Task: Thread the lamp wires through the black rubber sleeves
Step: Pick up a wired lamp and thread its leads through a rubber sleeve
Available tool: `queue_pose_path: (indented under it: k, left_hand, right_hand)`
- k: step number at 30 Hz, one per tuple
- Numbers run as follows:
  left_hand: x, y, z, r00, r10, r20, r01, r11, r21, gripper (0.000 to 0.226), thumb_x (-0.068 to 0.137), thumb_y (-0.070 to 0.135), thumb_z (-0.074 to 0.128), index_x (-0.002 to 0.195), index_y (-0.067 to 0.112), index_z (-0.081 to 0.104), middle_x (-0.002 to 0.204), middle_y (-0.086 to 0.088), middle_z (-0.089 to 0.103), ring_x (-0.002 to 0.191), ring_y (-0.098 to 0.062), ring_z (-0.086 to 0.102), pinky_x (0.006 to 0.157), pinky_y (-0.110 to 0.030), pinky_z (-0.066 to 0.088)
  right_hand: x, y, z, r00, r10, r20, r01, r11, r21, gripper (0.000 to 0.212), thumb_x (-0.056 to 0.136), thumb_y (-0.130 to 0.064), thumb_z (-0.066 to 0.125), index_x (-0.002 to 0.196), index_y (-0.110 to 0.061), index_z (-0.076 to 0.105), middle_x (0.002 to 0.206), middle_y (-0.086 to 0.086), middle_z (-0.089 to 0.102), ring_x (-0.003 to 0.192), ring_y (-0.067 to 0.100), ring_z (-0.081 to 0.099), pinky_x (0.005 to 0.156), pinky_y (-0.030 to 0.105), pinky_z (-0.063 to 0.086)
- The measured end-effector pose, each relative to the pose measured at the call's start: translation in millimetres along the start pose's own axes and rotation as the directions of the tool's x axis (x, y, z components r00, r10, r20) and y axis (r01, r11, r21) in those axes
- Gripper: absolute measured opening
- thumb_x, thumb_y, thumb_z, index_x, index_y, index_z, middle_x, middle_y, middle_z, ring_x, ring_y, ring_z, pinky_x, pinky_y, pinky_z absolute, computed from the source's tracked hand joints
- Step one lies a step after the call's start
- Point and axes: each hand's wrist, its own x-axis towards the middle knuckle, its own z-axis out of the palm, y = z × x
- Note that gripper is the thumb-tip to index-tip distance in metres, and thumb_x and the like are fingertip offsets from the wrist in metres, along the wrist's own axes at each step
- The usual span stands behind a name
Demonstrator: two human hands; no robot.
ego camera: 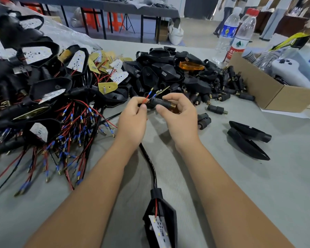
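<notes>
My left hand (132, 120) pinches the red and black lamp wires (147, 99), whose blue-capped metal ends stick up past my fingers. My right hand (179, 117) grips a black rubber sleeve (159, 103) with a brass end, held against the wires at its mouth. A black cable (151, 165) runs down from my hands to a black lamp housing (161, 219) with a white LED board, lying near the table's front edge. How far the wires sit inside the sleeve is hidden by my fingers.
A heap of wired lamp housings (43, 97) fills the left. Empty black housings (161, 70) are piled behind my hands, loose sleeves (227, 86) to their right. A cardboard box (268, 93) and two bottles (240, 34) stand at right. Two black shells (247, 140) lie nearby.
</notes>
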Motion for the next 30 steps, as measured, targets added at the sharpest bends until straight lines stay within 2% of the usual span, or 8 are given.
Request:
queue_pose_path:
  k: [3,6,10,13,18,21,25,30]
  left_hand:
    - [-0.5,0.9,-1.3,0.999,0.029,0.037,-0.028,0.999,-0.019,0.026,0.101,0.013,0.043,0.09,0.031,0.057,0.052,0.019,0.049,0.05,0.0,0.039,0.05,-0.019,0.031]
    - [-2.4,1.6,-0.5,0.997,0.026,0.069,-0.024,0.999,-0.025,0.025,0.102,0.013,0.042,0.089,0.027,0.058,0.053,0.014,0.045,0.05,-0.005,0.034,0.046,-0.019,0.028]
    - [-2.2,0.5,0.2,0.999,0.005,0.053,-0.007,0.999,0.04,0.025,0.102,0.015,0.042,0.087,0.028,0.058,0.069,0.007,0.054,0.054,-0.001,0.044,0.05,-0.017,0.035]
    - [-2.4,0.5,0.4,0.998,0.01,0.056,-0.012,1.0,0.025,0.026,0.1,0.013,0.044,0.086,0.028,0.06,0.064,0.007,0.051,0.054,-0.002,0.042,0.046,-0.013,0.033]
    - [-4.1,1.0,-2.7,0.995,0.032,0.092,-0.027,0.998,-0.056,0.023,0.1,0.017,0.046,0.085,0.026,0.061,0.055,0.009,0.038,0.049,-0.005,0.032,0.046,-0.022,0.026]
    - [-6.0,1.6,-6.0,0.994,0.066,0.092,-0.058,0.994,-0.091,0.017,0.097,0.025,0.051,0.083,0.022,0.061,0.056,0.005,0.035,0.052,-0.011,0.029,0.048,-0.028,0.021]
    - [-6.0,0.6,-5.3,0.995,0.066,0.075,-0.061,0.995,-0.076,0.017,0.095,0.019,0.056,0.079,0.021,0.059,0.058,-0.002,0.041,0.052,-0.011,0.034,0.049,-0.026,0.027]
    - [-3.5,-4.1,-6.8,0.995,0.072,0.07,-0.069,0.996,-0.048,0.015,0.094,0.02,0.057,0.08,0.024,0.058,0.053,0.007,0.057,0.048,-0.003,0.046,0.048,-0.013,0.035]
  right_hand:
    - [3.0,3.1,-1.9,0.997,0.075,0.023,-0.076,0.997,0.034,0.03,0.078,0.004,0.075,0.085,-0.02,0.058,0.085,0.003,0.066,0.079,0.013,0.062,0.074,0.031,0.051]
    - [6.0,4.8,-3.7,0.988,0.149,0.051,-0.154,0.983,0.105,0.033,0.079,0.005,0.074,0.083,-0.018,0.052,0.075,0.0,0.063,0.071,0.013,0.057,0.066,0.027,0.043]
    - [7.6,6.1,-6.1,0.983,0.165,0.083,-0.18,0.957,0.228,0.026,0.084,0.007,0.069,0.098,-0.011,0.055,0.09,0.008,0.071,0.085,0.016,0.067,0.075,0.023,0.051]
    - [9.7,6.4,-8.1,0.982,0.146,0.117,-0.172,0.95,0.26,0.021,0.087,0.007,0.065,0.101,-0.008,0.06,0.091,0.005,0.071,0.078,0.01,0.066,0.07,0.019,0.051]
    - [14.3,7.5,-11.6,0.97,0.211,0.12,-0.238,0.925,0.298,0.02,0.09,-0.003,0.066,0.109,-0.008,0.07,0.081,0.004,0.063,0.065,0.011,0.057,0.066,0.022,0.048]
    - [17.0,6.9,-10.4,0.965,0.241,0.105,-0.262,0.902,0.344,0.014,0.09,-0.003,0.064,0.101,-0.008,0.071,0.069,-0.001,0.059,0.059,0.011,0.051,0.061,0.022,0.043]
    - [18.4,4.9,-6.7,0.953,0.267,0.144,-0.302,0.807,0.508,0.017,0.091,0.003,0.055,0.088,-0.01,0.066,0.057,-0.005,0.052,0.055,0.01,0.042,0.058,0.022,0.034]
    - [20.4,3.4,-8.2,0.918,0.333,0.215,-0.388,0.645,0.658,0.017,0.095,-0.002,0.05,0.087,-0.008,0.064,0.057,-0.005,0.045,0.052,0.007,0.039,0.058,0.02,0.036]
